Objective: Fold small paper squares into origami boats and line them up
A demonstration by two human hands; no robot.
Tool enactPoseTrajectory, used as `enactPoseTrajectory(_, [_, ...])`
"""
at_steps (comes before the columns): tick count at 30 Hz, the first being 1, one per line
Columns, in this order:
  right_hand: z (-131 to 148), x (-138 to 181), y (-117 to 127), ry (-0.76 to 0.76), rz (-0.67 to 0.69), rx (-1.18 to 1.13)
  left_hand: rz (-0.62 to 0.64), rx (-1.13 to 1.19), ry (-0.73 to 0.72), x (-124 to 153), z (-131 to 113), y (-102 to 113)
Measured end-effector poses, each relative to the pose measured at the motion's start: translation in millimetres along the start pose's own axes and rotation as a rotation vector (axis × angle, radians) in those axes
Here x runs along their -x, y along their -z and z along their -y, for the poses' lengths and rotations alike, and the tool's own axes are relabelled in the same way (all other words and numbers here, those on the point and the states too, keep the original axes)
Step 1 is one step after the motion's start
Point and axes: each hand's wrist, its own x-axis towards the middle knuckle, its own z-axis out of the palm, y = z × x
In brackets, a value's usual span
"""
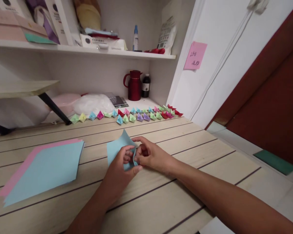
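Observation:
A sheet of light blue paper (116,148) stands partly bent up between my hands at the middle of the table. My left hand (124,162) curls around its near side, thumb and fingers closed on the right edge. From the right, my right hand (148,152) pinches the same bent edge with thumb and fingers. The fingertips hide part of the fold. Left of my hands lies a stack of coloured paper (46,169), blue on top with pink sticking out beneath.
Along the table's back edge stand rows of small folded paper boats (140,117) in many colours. Behind them are a red jug (134,86), a dark bottle (146,86) and a white plastic bag (94,104). A black-legged wooden stand (21,89) is at left.

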Motion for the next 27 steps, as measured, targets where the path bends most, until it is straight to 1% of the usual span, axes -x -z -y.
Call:
enactPoseTrajectory(2, [0, 1, -2, 0.050, -0.020, 0.117, -0.003, 0.003, -0.001, 1, 0, -1])
enactPoseTrajectory(4, [0, 1, -3, 0.069, -0.034, 0.165, -0.009, 0.006, 0.003, 2, 0, -1])
enactPoseTrajectory(7, [-1, 0, -3, 0.062, -0.041, 0.142, -0.005, 0.040, 0.009, 2, 1, 0])
enactPoseTrajectory(11, [-1, 1, -1, 0.035, -0.020, 0.077, -0.003, 0.146, 0.030, -1, 2, 4])
enactPoseTrajectory(16, [1, 2, -1, 0.063, -0.012, 0.094, -0.057, 0.198, 0.051, -3, 6, 4])
enactPoseTrajectory(19, [1, 2, 4, 0.096, 0.009, 0.052, -0.125, 0.213, 0.030, -2, 4, 6])
enactPoseTrajectory(22, [2, 0, 11, 0.103, 0.023, -0.007, -0.223, 0.257, 0.034, 1, -4, 14])
enactPoseTrajectory(24, [3, -1, 16, 0.081, 0.017, -0.034, -0.283, 0.269, 0.043, 3, -11, 22])
enactPoseTrajectory(27, [5, -2, 24, 0.018, 0.008, -0.055, -0.403, 0.278, 0.013, 6, -19, 33])
